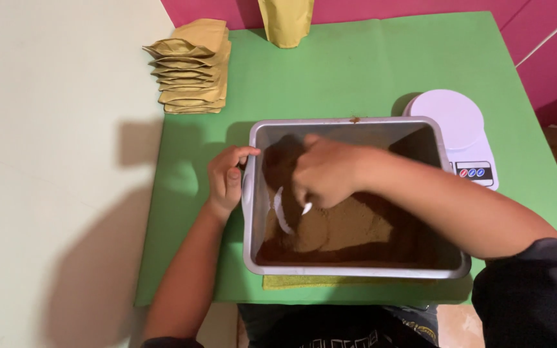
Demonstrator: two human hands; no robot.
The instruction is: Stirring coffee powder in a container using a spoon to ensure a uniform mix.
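Now: left hand (225, 178) grips metal tub (356, 273) rim | right hand (322, 173) holds white scoop (282, 211) in brown powder (346, 227)

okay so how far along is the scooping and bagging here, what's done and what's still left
Done: nothing visibly filled. The stack of flat gold pouches looks empty, and the scale has nothing on its plate. In hand: the right hand works a white scoop into the brown powder while the left hand steadies the grey tub by its rim. Left: filling and weighing; one pouch stands upright, contents unseen.
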